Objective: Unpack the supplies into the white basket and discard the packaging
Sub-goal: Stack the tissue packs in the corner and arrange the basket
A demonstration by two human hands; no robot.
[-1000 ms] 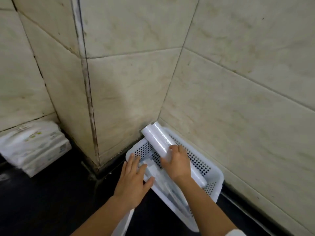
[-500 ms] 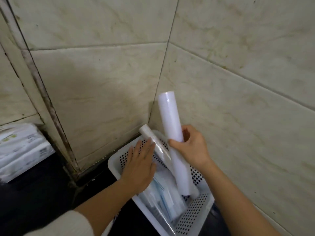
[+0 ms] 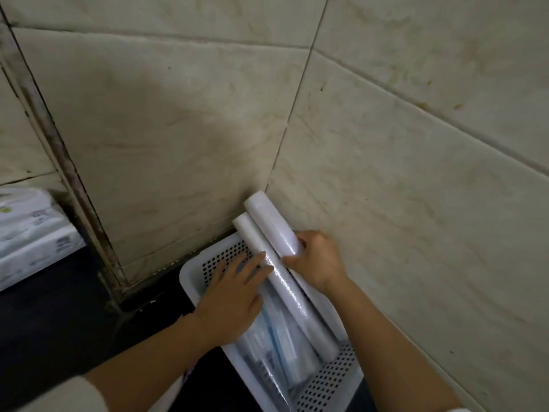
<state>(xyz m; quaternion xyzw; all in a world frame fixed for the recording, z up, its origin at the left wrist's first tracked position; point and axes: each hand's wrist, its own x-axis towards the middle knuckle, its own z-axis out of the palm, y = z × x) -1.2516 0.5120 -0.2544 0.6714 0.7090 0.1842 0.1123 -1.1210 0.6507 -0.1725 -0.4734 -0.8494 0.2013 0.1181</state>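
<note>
The white perforated basket [image 3: 193, 275] stands on the dark counter, pushed into the tiled corner. Two white rolls lie lengthwise in it, their far ends sticking out over the rim. My right hand [image 3: 316, 258] grips the thicker roll [image 3: 271, 223], which lies against the right wall. The thinner roll [image 3: 292, 301] rests beside it. My left hand [image 3: 234, 295] lies flat, fingers spread, on clear-wrapped packets [image 3: 282, 352] inside the basket, fingertips touching the thinner roll.
Beige marble tiles close in the corner behind and to the right of the basket. A stack of wrapped tissue packs [image 3: 32, 233] sits on the dark counter [image 3: 59, 322] at far left, beyond a protruding wall edge.
My right hand has lowered the thicker roll from upright down into the basket beside the thinner one. My left hand stays pressed on the packets.
</note>
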